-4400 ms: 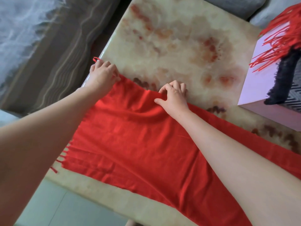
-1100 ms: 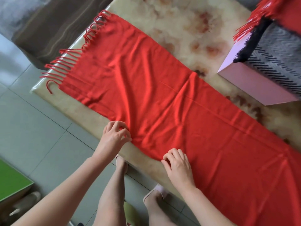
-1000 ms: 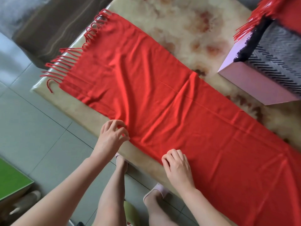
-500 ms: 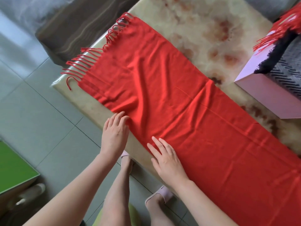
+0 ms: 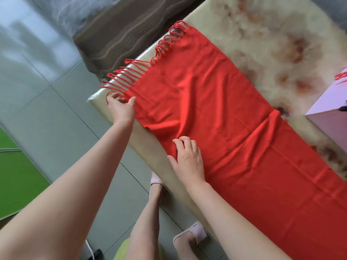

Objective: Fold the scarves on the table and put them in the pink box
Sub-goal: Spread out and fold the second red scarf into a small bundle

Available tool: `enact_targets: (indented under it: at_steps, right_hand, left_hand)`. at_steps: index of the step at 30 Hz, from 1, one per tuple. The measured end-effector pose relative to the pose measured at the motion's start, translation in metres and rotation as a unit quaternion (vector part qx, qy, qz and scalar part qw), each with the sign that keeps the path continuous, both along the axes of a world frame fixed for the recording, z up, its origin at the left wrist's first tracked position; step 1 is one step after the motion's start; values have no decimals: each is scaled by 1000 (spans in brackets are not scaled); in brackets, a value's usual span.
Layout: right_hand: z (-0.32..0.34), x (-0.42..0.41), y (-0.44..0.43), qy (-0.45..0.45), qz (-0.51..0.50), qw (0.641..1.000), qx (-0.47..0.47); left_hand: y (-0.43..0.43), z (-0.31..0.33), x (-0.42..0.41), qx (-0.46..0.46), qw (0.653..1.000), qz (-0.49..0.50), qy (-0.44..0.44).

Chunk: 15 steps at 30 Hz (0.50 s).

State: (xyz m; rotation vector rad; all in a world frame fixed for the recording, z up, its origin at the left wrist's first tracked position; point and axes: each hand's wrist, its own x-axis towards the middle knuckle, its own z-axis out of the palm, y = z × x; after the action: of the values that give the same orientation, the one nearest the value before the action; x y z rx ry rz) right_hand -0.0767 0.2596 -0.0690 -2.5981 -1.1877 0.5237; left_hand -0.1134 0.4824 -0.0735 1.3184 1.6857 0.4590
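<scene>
Between curled left hand fingers, a fringed corner of the red scarf is being pinched; bent right hand fingers are pressing its near edge, grip unclear.

Red scarf lies flat on surface, mid-frame. L hand pinches fringed corner; R hand, fingers bent, on near edge.
</scene>
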Motion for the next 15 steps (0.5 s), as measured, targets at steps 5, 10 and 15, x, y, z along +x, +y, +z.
enact_targets:
  at_steps: [5, 10, 15]
  right_hand:
    - [-2, -1, 15, 30, -74, 997, -2]
    - [-5, -3, 17, 57, -98, 992, 60]
    - [-11, 5, 28, 9, -20, 998, 67]
  left_hand:
    - [23, -9, 10, 29, 997, -52, 59]
    - [29, -11, 5, 47, 982, -132, 128]
    - [44, -11, -7, 93, 974, -145, 149]
